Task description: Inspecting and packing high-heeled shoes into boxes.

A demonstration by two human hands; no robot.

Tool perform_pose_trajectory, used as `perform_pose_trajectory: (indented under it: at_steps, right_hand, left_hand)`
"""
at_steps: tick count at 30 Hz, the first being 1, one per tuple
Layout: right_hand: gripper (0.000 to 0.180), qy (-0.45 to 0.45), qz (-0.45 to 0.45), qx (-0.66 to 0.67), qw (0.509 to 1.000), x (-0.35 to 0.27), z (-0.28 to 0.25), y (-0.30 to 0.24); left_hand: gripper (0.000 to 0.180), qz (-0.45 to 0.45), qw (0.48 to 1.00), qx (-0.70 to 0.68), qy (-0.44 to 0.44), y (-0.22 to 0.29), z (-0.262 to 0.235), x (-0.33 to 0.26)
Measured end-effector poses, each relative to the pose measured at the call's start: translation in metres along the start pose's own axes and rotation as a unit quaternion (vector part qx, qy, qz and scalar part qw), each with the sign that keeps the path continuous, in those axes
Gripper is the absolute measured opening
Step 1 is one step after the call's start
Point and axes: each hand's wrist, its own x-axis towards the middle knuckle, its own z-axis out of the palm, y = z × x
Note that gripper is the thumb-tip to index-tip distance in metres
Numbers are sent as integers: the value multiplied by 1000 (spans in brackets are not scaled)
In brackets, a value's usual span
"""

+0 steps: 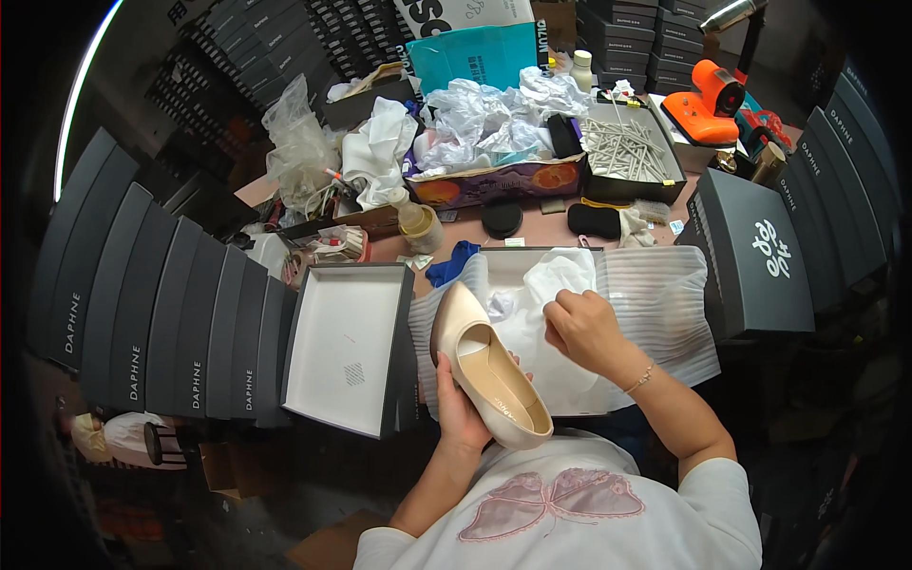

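Note:
My left hand (460, 410) is wrapped round the side of a beige pointed-toe pump (496, 385). The shoe is tilted, its toe pointing away from me and its opening facing up; inside, a pale insole shows. Over the open shoe box, my right hand (586, 331) is closed, fingers curled in; what they hold, if anything, is hidden. Just beyond it lies crumpled white tissue paper (560, 274), with a smaller wad (501, 305) beside the shoe's toe. Striped translucent foam wrap (658, 309) spreads out over both sides of the box.
A box lid (347, 347) lies inner side up at left. Dark shoe boxes (161, 304) line the left, and more (755, 252) stand at right. Behind are a bottle (415, 223), a carton of crumpled paper (494, 180), a tray of grey sticks (627, 142) and an orange device (703, 104).

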Motion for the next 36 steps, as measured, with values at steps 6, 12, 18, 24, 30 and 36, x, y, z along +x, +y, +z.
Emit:
perform_pose_trajectory:
  at_steps: [6, 12, 18, 24, 30, 36]
  right_hand:
    - [7, -141, 30, 3, 990, -44, 78, 36]
    - [8, -100, -181, -21, 978, 12, 21, -38]
    - [10, -56, -172, 12, 983, -4, 39, -45]
    - [16, -46, -128, 36, 990, -29, -35, -46]
    - [51, -55, 153, 41, 986, -31, -34, -7]
    - [60, 6, 336, 901, 274, 0, -1, -73]
  left_hand:
    - [74, -28, 997, 70, 5, -8, 2, -6]
    - [70, 0, 994, 90, 66, -31, 19, -8]
    - [66, 35, 993, 91, 60, -29, 14, -18]
    - [69, 105, 983, 117, 96, -10, 14, -19]
    - [80, 104, 985, 123, 59, -6, 13, -12]
    - [83, 265, 898, 343, -73, -61, -16, -7]
